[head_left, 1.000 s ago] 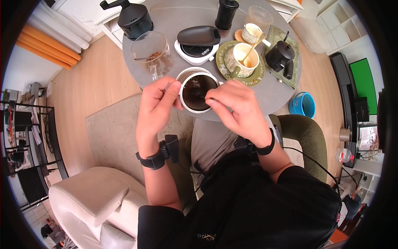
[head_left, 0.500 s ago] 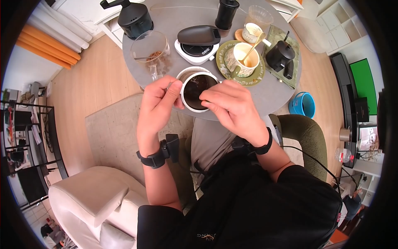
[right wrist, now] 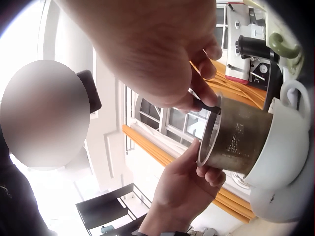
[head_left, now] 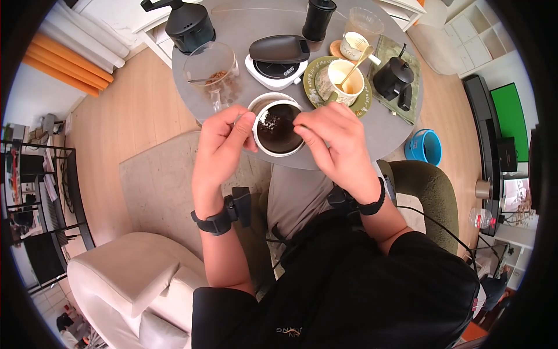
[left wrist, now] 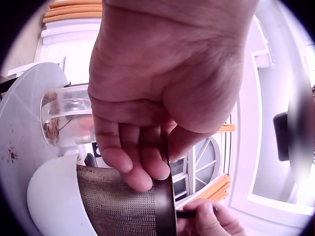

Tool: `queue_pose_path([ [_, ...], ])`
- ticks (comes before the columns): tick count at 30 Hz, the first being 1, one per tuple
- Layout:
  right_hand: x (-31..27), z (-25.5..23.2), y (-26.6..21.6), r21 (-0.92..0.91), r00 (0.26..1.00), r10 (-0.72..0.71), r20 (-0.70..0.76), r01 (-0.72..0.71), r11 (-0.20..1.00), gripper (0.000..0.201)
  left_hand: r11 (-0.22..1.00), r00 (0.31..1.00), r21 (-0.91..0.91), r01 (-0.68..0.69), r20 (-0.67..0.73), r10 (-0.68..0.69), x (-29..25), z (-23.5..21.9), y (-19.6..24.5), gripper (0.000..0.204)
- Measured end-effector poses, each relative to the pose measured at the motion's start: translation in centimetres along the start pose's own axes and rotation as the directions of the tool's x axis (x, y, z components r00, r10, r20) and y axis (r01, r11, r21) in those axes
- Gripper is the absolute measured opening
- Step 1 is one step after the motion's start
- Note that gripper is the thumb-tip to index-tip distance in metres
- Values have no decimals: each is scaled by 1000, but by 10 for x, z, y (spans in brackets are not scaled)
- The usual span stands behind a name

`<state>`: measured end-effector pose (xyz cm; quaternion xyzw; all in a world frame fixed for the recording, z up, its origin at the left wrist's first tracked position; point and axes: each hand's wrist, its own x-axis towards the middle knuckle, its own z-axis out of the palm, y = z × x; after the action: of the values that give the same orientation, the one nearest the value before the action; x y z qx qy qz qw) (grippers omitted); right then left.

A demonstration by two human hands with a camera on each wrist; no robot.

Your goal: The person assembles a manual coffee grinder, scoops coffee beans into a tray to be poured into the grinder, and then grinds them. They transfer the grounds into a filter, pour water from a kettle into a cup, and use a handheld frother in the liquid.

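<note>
Here, left hand (head_left: 224, 139) grips a strainer (right wrist: 241, 135) partly inside a cup (right wrist: 288, 147); right hand (head_left: 336, 139), a dark rod (left wrist: 186, 214).

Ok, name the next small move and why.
Perhaps a gentle stir: the right hand pinches a dark stick at the rim of the mesh filter, the left hand holds that rim, and the filter's lower end is inside the white cup.

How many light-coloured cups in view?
3: a white cup by the filter, a patterned cup on the green saucer, a small cup on the coaster. More may be hidden.
</note>
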<state>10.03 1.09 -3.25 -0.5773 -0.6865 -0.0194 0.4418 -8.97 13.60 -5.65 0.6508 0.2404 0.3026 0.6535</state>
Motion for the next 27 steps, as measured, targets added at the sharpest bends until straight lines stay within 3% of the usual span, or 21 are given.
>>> queue_pose_path([
  [3, 1, -6, 0, -35, 999, 43, 30, -42, 998, 12, 1000, 1000, -4, -6, 0, 6, 0, 1, 1, 25],
  [5, 1, -6, -3, 64, 989, -6, 151, -4, 998, 12, 1000, 1000, -1, -3, 5, 3, 0, 2, 2, 26],
  [9, -3, 3, 2, 70, 996, -44, 75, 39, 997, 11, 1000, 1000, 7, 15, 4, -16, 0, 2, -1, 26],
  [11, -1, 0, 2, 2, 1000, 14, 18, -14, 1000, 11, 1000, 1000, -2, 22, 0, -22, 0, 2, -1, 26],
  [15, -2, -6, 0, 25, 996, 43, 78, -45, 999, 11, 1000, 1000, -20, -8, 0, 8, 0, 3, 0, 23],
  [17, -3, -4, -1, 84, 988, -12, 155, -1, 996, 11, 1000, 1000, -24, -11, 4, 11, 1, 4, 0, 24],
  [23, 0, -5, 0, 32, 999, 35, 37, -36, 999, 11, 1000, 1000, -19, 1, 4, -1, 0, 3, -1, 23],
  [27, -1, -10, -1, 19, 994, 42, 101, -44, 999, 12, 1000, 1000, -17, -4, -2, 4, 0, 4, 1, 24],
])
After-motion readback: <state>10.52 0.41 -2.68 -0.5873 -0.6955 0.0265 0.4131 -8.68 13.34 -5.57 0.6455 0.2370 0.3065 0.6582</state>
